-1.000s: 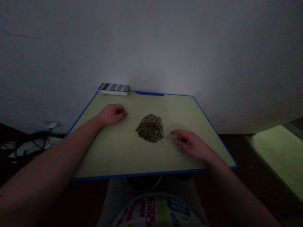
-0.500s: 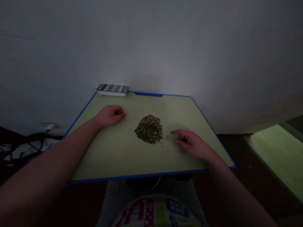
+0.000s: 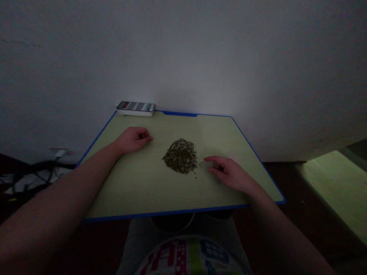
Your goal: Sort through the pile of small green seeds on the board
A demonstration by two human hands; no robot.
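Observation:
A mound of small green-brown grains or seeds mixed with whitish ones [image 3: 180, 156] lies in the middle of the board-topped table [image 3: 129, 191]. Left of it, my left hand [image 3: 134, 139] rests on the surface, fingers loosely curled, nothing visible in them. My right hand [image 3: 229, 172], right of the mound, has its index finger stretched and its thumb below. Under those fingers is a thin, clear, line-marked plastic piece [image 3: 205, 168], its pointed end at the mound's right edge. The hand covers much of this piece. A few grains have strayed near the mound's lower right.
At the far left corner sits a white box with a phone-like dark slab [image 3: 136, 106] on top. A blue rim edges the table, which stands against a wall. Black cables [image 3: 43, 168] run at the left. A dark round container [image 3: 173, 222] shows below the front edge.
Between the last two frames, my right hand and the clear piece have shifted slightly left towards the mound. My left hand has kept its place. The whole view has moved slightly.

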